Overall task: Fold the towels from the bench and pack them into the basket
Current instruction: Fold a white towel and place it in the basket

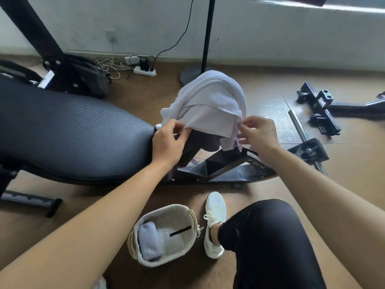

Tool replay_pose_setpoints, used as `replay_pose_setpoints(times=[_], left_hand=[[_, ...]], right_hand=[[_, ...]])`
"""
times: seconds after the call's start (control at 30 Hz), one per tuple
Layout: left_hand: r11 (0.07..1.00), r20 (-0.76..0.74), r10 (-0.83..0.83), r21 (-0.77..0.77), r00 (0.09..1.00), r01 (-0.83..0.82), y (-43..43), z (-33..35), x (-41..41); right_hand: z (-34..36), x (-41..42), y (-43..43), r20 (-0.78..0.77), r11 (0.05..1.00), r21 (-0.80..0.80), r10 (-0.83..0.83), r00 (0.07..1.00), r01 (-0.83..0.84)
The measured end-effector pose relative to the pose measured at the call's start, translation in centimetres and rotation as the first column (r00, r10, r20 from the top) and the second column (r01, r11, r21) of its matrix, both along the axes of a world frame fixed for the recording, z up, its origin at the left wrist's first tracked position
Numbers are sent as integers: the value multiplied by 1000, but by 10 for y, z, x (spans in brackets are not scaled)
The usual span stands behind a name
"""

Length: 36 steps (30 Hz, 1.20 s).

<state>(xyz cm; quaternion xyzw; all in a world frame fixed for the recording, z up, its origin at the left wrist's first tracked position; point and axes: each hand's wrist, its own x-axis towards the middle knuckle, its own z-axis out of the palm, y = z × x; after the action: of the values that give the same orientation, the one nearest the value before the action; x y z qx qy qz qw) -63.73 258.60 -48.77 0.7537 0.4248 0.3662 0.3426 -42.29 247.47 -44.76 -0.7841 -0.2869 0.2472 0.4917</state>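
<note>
A white towel (210, 105) is draped in loose folds over a dark padded post just off the right end of the black ribbed worktop (73, 132); the left hand (166, 142) pinches its lower hem on the left side, fingers curled narrowly on the cloth; the right hand (258, 134) pinches the hem's right corner between thumb and fingers; on the floor (343, 174) near the person's white sneaker (214, 224) stands a lined woven basket (133, 245), a folded towel (149, 240) upright against its left wall; a power strip (144, 71) lies by the far wall.
</note>
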Motion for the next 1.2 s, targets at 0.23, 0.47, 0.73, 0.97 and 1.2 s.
replay_pose_setpoints(times=[0.23,0.47,0.73,0.97,1.2], left_hand=[[998,-14,-64,-12,998,64,-3,23,3],[982,87,-185,63,979,180,4,67,28],[992,243,-98,-53,965,114,10,86,-13],[989,218,-96,-92,971,118,-7,85,-123],[987,174,153,-81,973,-141,-53,72,-215]], right_hand=[[42,-1,0,-23,968,246,-48,999,52],[113,-31,18,258,847,378,293,921,-375],[140,-60,34,234,776,385,442,866,-500],[111,-79,29,425,801,-2,542,725,-598],[65,-128,-1,326,617,-314,784,529,-721]])
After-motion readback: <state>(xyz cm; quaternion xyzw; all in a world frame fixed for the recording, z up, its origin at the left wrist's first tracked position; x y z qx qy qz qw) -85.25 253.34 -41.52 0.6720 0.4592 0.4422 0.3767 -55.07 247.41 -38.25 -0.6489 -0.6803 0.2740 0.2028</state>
